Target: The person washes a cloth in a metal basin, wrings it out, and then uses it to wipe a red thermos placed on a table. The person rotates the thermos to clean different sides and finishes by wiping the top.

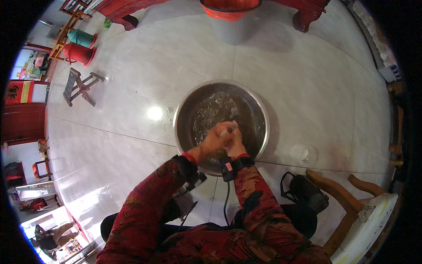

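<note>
A wide steel basin (177, 115) of murky, bubbly water stands on the floor before me. Over its near half, my left hand (213, 140) and my right hand (234, 140) are pressed together, the fingers curled and somewhat blurred. Something small and pale shows between them, too unclear to name; both hands are closed about it. Black straps with small boxes circle my wrists, and a dark cable (227, 200) hangs from the right one.
A grey bucket with an orange liner (231, 26) stands beyond the basin, beside red furniture legs. At left are a folding stool (81, 86), a red bucket (79, 53) and a green bucket (81, 38). Near right are a black bag-like object (307, 192) and a wooden chair (340, 196).
</note>
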`<act>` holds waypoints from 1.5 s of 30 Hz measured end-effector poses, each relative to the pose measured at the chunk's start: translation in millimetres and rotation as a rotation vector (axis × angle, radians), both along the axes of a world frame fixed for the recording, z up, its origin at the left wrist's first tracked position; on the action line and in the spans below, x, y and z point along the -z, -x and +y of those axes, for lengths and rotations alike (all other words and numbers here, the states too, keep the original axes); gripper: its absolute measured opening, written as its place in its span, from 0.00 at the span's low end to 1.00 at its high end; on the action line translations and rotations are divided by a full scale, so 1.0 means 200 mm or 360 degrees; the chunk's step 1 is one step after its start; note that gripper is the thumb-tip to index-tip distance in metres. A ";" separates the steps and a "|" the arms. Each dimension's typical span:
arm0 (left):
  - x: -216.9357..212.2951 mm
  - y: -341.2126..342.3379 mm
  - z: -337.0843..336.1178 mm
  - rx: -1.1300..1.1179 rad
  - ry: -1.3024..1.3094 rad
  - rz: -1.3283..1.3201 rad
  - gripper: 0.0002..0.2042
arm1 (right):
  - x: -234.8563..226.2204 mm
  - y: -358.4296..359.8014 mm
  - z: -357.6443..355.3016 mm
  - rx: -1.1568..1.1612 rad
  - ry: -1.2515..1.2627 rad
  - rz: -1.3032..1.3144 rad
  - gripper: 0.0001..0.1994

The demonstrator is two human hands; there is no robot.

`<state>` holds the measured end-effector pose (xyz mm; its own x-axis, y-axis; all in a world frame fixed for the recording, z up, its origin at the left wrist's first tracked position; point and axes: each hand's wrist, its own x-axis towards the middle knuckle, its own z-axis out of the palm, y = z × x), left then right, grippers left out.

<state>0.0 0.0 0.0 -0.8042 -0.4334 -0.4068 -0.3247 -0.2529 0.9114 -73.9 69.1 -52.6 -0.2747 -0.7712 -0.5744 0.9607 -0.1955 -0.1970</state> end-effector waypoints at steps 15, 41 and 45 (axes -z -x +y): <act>0.09 -0.02 0.08 -0.0357 0.0686 0.0098 0.11 | 0.15 -0.03 -0.01 -0.0295 -0.0221 -0.0223 0.24; 0.26 -0.22 -0.17 0.0356 0.1043 -0.1372 0.25 | 0.08 0.06 0.12 -0.0956 -0.1634 0.2435 0.18; 0.33 -0.24 -0.27 0.0897 0.1481 -0.1013 0.20 | 0.10 0.06 0.11 -0.1030 -0.1621 0.1966 0.24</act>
